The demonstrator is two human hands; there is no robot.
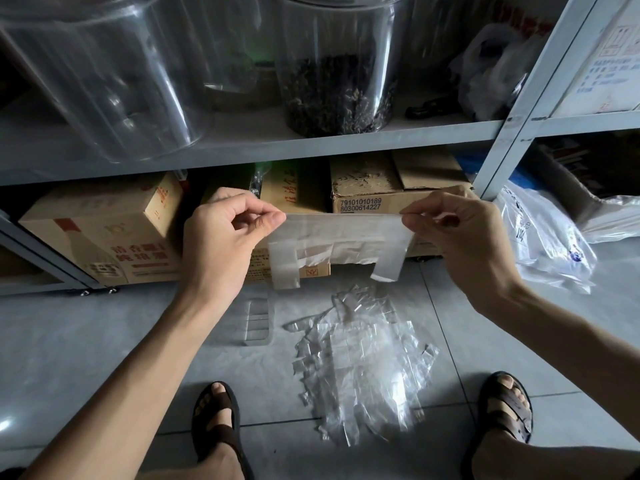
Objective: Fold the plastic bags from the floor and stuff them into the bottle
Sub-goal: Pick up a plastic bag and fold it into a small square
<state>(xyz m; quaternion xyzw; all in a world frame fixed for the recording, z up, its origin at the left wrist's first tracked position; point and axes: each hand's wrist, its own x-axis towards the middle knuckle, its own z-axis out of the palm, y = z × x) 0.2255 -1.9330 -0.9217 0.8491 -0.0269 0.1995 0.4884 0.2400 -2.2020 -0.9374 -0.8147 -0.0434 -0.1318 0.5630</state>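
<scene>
A pale grey tiled floor meets a grey metal shelf unit. On the shelf stand large clear plastic jars, one partly filled with something dark and dried. Brown cardboard boxes sit beneath it, and one box is printed "79101010189" above "80300614227". Both bare forearms reach forward at the same height. The left hand pinches the upper left corner of a plastic bag between thumb and forefinger, with its other fingers curled. The right hand pinches the upper right corner the same way. The bag is thin, milky and translucent. It is stretched flat into a wide band in front of the boxes, with a handle strip hanging down at each end. Below it, a crinkled pile of clear plastic bags lies on the floor between two feet in brown sandals. A clear ribbed bottle sits on the tiles just left of the pile. To the right lies a loose clear bag with blue print too blurred to read.
</scene>
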